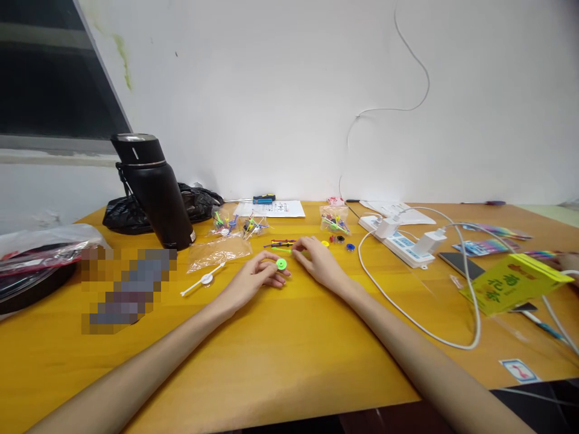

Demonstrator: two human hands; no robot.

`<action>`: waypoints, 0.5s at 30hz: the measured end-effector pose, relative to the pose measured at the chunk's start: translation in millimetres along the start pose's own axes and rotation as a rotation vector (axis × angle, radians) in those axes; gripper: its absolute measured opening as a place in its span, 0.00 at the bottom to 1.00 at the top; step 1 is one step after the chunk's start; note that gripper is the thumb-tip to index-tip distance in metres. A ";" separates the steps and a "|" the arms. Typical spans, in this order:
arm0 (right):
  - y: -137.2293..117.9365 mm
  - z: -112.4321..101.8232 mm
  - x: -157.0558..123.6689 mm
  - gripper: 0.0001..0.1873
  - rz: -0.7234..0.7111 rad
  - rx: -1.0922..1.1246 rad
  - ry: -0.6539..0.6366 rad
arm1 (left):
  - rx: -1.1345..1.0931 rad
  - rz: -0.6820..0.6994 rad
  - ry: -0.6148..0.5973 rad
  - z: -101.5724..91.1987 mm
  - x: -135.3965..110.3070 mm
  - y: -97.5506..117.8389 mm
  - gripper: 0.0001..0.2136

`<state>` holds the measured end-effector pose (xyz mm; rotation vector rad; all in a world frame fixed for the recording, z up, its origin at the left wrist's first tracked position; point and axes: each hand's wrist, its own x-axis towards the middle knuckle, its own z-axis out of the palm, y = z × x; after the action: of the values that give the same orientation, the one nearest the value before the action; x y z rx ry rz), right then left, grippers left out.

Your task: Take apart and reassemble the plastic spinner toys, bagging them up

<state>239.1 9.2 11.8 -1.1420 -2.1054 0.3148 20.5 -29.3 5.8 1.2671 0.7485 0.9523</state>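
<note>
Between the fingers of my left hand (pixel 253 278) is a small green plastic disc (pixel 281 264). To its right, my right hand (pixel 316 260) is closed at the end of a thin green plastic stick (pixel 282 249). Just behind the hands lie dark and red sticks (pixel 289 243). Small round pieces sit past my right hand, among them a yellow one (pixel 325 244), a black one (pixel 341 239) and a blue one (pixel 350 247). Left of my left hand rests a white double-ended arrow with a round centre (pixel 207 279).
A black bottle (pixel 154 193) stands at the back left beside a black plastic bag (pixel 199 202). Bags of coloured parts (pixel 335 220) lie behind. A white power strip (pixel 404 247) with looping cables is on the right, near a yellow packet (pixel 515 283) and another person's hand (pixel 567 263).
</note>
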 end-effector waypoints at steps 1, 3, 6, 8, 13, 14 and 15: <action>-2.0 -0.1 0.9 0.06 0.057 0.136 0.005 | -0.018 -0.011 0.009 -0.1 0.1 0.5 0.20; -6.3 -0.6 3.4 0.10 0.157 0.419 -0.012 | -0.060 -0.037 0.032 -0.5 0.4 1.8 0.18; -11.5 -1.1 6.8 0.15 0.220 0.644 -0.033 | -0.121 -0.061 0.083 -1.8 1.0 2.7 0.16; -13.3 -1.2 7.4 0.17 0.225 0.660 -0.030 | -0.155 -0.059 0.126 -3.4 1.4 1.7 0.15; -17.7 -4.3 2.5 0.13 0.148 0.526 -0.073 | -0.213 -0.033 0.166 -6.7 2.1 -3.0 0.13; -19.4 -5.7 1.1 0.12 0.128 0.457 -0.077 | -0.218 -0.030 0.175 -6.7 2.1 -3.4 0.13; -21.2 -7.1 -0.2 0.11 0.113 0.381 -0.076 | -0.222 -0.027 0.184 -6.5 2.1 -3.4 0.12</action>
<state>230.6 -4.1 27.7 -1.0328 -1.9380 0.7866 16.2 -24.7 1.5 0.9828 0.7765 1.1078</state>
